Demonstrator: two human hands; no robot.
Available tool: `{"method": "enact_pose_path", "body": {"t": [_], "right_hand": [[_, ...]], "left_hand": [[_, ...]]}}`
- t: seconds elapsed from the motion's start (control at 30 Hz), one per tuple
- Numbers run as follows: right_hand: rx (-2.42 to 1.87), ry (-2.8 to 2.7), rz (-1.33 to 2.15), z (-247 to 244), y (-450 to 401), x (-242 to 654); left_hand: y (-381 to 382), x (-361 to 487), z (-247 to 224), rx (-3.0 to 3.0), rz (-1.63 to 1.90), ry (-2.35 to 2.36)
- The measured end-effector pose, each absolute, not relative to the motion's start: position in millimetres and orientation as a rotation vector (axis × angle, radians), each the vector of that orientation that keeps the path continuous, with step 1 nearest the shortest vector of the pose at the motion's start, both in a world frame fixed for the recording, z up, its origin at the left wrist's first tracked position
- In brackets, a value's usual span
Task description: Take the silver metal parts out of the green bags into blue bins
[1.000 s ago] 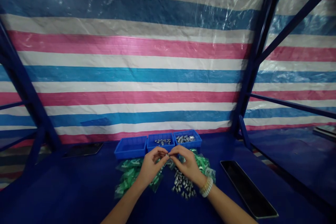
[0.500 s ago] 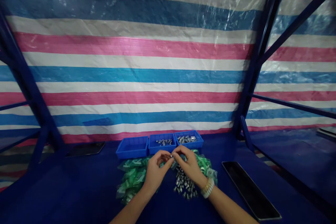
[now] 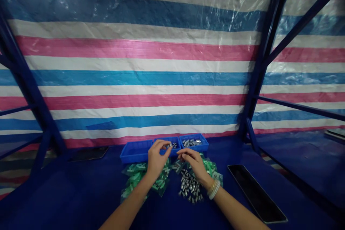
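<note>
Head view: I am looking down from above a person's forearms at a blue bench (image 3: 67,194). The left hand (image 3: 157,158) sits over the middle tray (image 3: 176,138), one of three blue plastic trays in a row, its fingertips (image 3: 167,145) drawn narrowly together just beside the silver parts (image 3: 173,146) lying there. The right hand (image 3: 194,163) is lower and nearer me, its fingers (image 3: 183,155) also closed narrowly, over clear bags with green print (image 3: 210,167). I cannot tell whether either hand holds a part (they are too small at this distance).

The right tray (image 3: 201,137) holds more silver parts (image 3: 191,143), and the left tray (image 3: 136,151) stands touching the middle one. More green bags (image 3: 138,178) lie under the left wrist. A loose pile of silver parts (image 3: 189,187) sits on the bench below the right hand. A beaded bracelet (image 3: 214,189) circles the right wrist. A dark flat panel (image 3: 256,194) lies to the right. Behind it all hangs a striped tarp (image 3: 134,79) on a blue steel frame (image 3: 264,54).
</note>
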State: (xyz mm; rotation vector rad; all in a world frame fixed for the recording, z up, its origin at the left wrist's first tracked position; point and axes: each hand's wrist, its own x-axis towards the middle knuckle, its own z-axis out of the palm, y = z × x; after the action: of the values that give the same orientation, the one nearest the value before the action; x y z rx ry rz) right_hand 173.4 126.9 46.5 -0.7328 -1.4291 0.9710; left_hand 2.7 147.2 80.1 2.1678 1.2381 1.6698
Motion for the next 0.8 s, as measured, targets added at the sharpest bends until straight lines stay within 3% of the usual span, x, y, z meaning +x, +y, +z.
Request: {"method": "enact_pose_path", "body": {"t": [0.17, 0.37, 0.53, 0.8], "right_hand": [[-0.764, -1.39, 0.91, 46, 132, 179], [-0.776, -1.398, 0.861, 44, 135, 181], [-0.758, -1.371, 0.867, 43, 135, 182], [-0.773, -1.355, 0.879, 46, 132, 179]], "left_hand": [[169, -1, 71, 2.228, 1.522, 1.406], [123, 10, 51, 2.526, 0.859, 1.162], [111, 14, 53, 2.584, 0.504, 1.018], [104, 15, 56, 2.58, 0.485, 0.998]]}}
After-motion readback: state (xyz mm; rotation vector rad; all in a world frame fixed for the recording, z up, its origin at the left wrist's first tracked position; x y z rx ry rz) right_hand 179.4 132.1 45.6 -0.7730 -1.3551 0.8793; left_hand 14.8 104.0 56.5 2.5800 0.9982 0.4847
